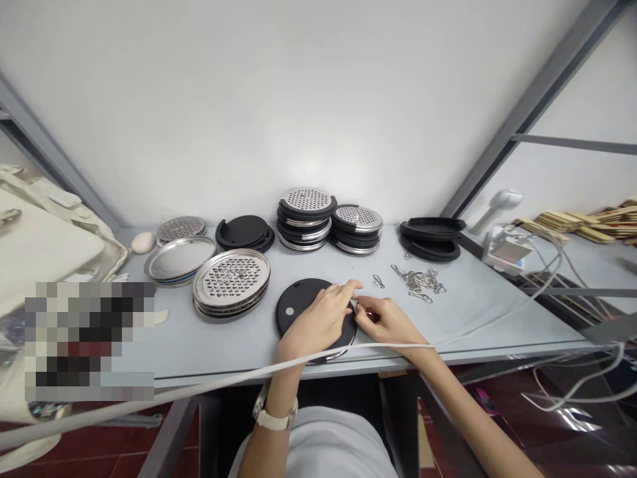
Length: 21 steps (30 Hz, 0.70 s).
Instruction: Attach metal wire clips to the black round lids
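Observation:
A round black plastic holder with a pale dot near its left side lies on the table in front of me. My left hand reaches across its top, fingers bent at the right rim, gripping it there. At that same rim my right hand is closed in a pinch; a small shiny bit shows by the fingertips, too hidden to name. Just beyond the hands lies a single metal snap hook, with a pile of snap hooks to its right.
Stacked metal grater discs stand at the left, beside plain metal discs. Along the wall are black holders, two stacks of assembled graters and more holders. A white cable crosses in front.

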Each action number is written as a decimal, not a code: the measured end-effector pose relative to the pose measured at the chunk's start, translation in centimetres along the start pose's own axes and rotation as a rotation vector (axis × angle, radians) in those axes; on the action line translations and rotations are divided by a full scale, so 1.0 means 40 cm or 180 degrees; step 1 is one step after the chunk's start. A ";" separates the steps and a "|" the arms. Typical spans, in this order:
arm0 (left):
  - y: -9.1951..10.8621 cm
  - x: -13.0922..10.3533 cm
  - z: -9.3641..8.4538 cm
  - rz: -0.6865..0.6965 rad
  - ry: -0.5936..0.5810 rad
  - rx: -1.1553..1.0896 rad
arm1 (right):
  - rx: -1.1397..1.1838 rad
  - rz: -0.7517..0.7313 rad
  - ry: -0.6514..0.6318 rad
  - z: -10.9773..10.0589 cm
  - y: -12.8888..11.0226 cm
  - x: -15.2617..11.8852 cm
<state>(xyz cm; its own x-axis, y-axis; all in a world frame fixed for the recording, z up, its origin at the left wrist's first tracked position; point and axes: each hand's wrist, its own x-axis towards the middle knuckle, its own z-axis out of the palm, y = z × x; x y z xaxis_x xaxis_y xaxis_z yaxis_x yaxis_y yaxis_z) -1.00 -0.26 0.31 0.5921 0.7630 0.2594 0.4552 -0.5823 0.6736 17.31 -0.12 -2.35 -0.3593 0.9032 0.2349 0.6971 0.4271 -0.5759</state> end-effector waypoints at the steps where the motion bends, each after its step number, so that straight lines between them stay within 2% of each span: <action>1: 0.000 0.000 0.000 0.0016 0.0007 -0.0002 | -0.0005 0.0005 0.0008 0.000 0.000 0.000; 21: -0.002 0.001 0.001 -0.0023 0.0033 0.0013 | 0.0071 0.0022 -0.0112 -0.004 -0.001 0.001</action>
<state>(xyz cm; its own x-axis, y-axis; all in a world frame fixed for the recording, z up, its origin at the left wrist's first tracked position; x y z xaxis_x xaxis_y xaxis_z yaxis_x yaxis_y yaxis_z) -1.00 -0.20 0.23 0.5819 0.7700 0.2616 0.4622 -0.5778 0.6727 17.39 -0.10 -2.20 -0.3762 0.9039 0.2035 0.6857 0.4193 -0.5949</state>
